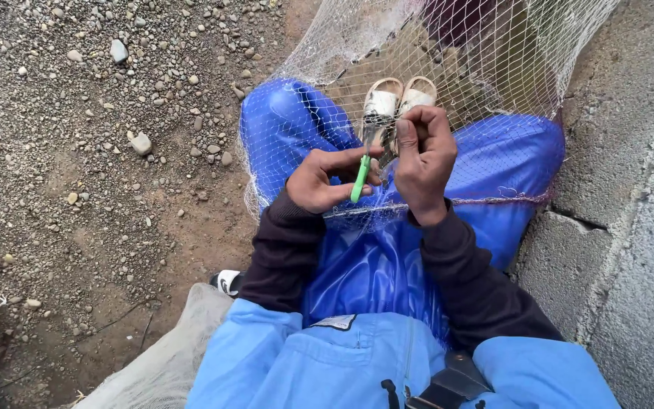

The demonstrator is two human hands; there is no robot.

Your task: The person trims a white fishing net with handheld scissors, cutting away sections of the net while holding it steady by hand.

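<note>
Left hand [319,180] grips green needle [360,179]; right hand [424,155] pinches net [448,45], fingertips hidden by mesh

Outdoor yard, gravel ground [100,151], concrete slab [630,227]

Soft, even daylight is falling from overhead; shadows are lying faint. Mild sheen is showing on the glossy blue trousers [372,257]. Focus is holding sharp; edges are bending slightly.

Left hand [319,180]: palm turned inward, fingers curled, thumb pressing forward in a pinch.
Right hand [423,155]: raised slightly higher, fingers bunched tight, knuckles up.
Forearms: dark-sleeved, angled inward, converging above the lap.
</note>
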